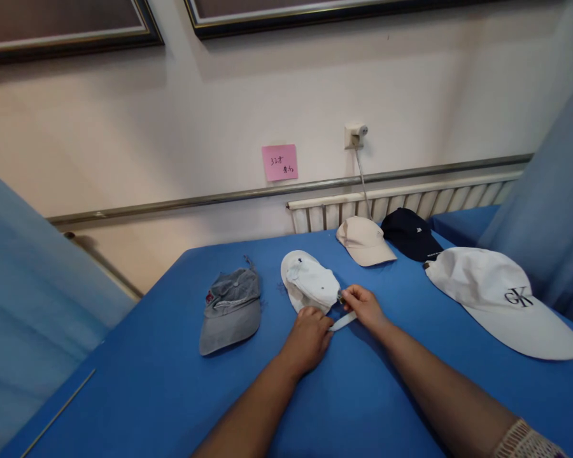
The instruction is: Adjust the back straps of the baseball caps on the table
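Note:
A small white baseball cap (315,283) with a dark emblem lies on its side on the blue table cover, its brim to the left. At its near edge my left hand (308,337) is closed on the cap, next to the strap; the fingertips are partly hidden. My right hand (365,308) pinches the back of the cap by its small buckle (340,296). Between both hands runs the loose white strap (344,321), its right end under my right fingers. To the left rests a grey washed cap (233,305), brim toward me.
Behind lie a beige cap (363,240) and a navy cap (410,233). A large white cap (487,292) with black letters is at right. Blue curtains (23,305) hang on both sides. A radiator (410,197), rail and plugged socket (353,137) line the wall.

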Demonstrator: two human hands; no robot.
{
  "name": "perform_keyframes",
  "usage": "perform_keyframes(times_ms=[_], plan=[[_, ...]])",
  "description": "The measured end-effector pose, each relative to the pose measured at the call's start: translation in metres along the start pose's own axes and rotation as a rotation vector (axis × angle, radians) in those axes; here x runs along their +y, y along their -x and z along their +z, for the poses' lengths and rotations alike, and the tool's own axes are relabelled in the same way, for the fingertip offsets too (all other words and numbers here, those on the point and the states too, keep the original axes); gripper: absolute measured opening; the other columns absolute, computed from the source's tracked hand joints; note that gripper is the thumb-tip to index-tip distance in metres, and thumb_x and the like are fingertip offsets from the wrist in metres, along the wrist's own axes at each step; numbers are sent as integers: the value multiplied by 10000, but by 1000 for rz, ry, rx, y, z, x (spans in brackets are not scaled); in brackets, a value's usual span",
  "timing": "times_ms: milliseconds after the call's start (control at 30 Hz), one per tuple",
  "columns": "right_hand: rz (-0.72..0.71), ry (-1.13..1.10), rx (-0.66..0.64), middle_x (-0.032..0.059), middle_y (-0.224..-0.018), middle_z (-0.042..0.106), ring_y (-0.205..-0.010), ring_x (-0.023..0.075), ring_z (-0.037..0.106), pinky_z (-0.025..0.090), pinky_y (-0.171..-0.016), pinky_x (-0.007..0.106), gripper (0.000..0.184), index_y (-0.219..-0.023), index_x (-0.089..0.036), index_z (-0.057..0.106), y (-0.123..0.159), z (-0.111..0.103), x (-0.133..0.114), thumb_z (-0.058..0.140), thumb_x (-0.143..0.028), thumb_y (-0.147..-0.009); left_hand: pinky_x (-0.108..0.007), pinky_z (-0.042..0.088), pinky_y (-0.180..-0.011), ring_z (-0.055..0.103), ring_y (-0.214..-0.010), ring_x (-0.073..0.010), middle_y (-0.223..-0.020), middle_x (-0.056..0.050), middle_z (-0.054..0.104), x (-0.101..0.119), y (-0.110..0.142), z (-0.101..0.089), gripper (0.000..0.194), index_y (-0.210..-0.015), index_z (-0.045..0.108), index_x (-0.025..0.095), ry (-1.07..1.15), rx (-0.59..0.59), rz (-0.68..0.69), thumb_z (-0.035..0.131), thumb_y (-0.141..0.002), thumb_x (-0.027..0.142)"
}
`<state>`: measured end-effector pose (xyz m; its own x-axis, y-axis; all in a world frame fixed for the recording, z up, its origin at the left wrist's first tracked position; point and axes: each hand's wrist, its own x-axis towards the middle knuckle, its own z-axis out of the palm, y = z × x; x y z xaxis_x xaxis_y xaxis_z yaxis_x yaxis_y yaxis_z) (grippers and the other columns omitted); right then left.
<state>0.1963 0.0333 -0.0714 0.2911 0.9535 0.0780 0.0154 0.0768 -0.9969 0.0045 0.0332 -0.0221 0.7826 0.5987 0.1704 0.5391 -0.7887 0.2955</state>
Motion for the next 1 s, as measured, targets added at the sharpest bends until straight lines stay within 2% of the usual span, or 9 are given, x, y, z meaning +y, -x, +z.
perform_keyframes(times_ms=[167, 267, 500, 667, 800, 900, 1000], plan=[[39, 0, 113, -5, -550, 583, -501, 139, 507, 405, -524, 261, 432, -654, -207, 539, -11, -17, 1, 568, -627, -751, -409, 390, -858, 535, -872, -250, -830, -75, 625, -21, 2, -12, 121, -853, 670, 209, -41, 100, -156, 552, -869, 230], [45, 1, 117, -10, -543, 574, -501, 139, 505, 399, -526, 261, 423, -640, -209, 532, -14, -18, 3, 577, -618, -739, -404, 387, -853, 543, -885, -251, -847, -72, 633, -30, 6, -17, 123, -864, 666, 218, -30, 150, -171, 546, -880, 243], [54, -34, -40, -22, -514, 567, -486, 125, 512, 397, -526, 248, 410, -641, -202, 538, -8, -9, 0, 617, -596, -718, -342, 413, -857, 572, -910, -206, -934, -55, 655, -23, 12, -20, 130, -908, 626, 201, 234, 146, -77, 500, -879, 200], [84, -70, -93, -25, -530, 587, -482, 121, 533, 419, -516, 242, 399, -714, -194, 551, -6, -8, -2, 630, -586, -717, -314, 430, -854, 587, -888, -187, -911, -37, 662, -11, 11, -9, 213, -908, 623, 193, 380, 79, -103, 500, -771, 86], [124, -105, -108, -51, -530, 582, -447, 113, 533, 409, -474, 230, 419, -762, -199, 537, -5, -4, -3, 703, -566, -644, -313, 428, -831, 584, -859, -192, -903, -34, 663, -6, 9, -5, 235, -981, 634, 193, 356, -1, -94, 604, -749, 175], [143, -127, -187, -55, -510, 574, -431, 110, 528, 416, -470, 232, 426, -755, -195, 548, -2, 0, -5, 711, -572, -640, -304, 417, -802, 576, -833, -190, -845, -28, 656, -6, 7, -7, 158, -917, 652, 192, 329, -45, -53, 636, -779, 268], [149, -187, -239, -31, -549, 603, -493, 128, 574, 459, -524, 255, 432, -753, -190, 570, 3, 4, -8, 728, -575, -636, -285, 408, -747, 566, -798, -179, -809, -30, 639, -6, 7, -9, 150, -839, 635, 176, 339, 10, -75, 570, -851, 311]])
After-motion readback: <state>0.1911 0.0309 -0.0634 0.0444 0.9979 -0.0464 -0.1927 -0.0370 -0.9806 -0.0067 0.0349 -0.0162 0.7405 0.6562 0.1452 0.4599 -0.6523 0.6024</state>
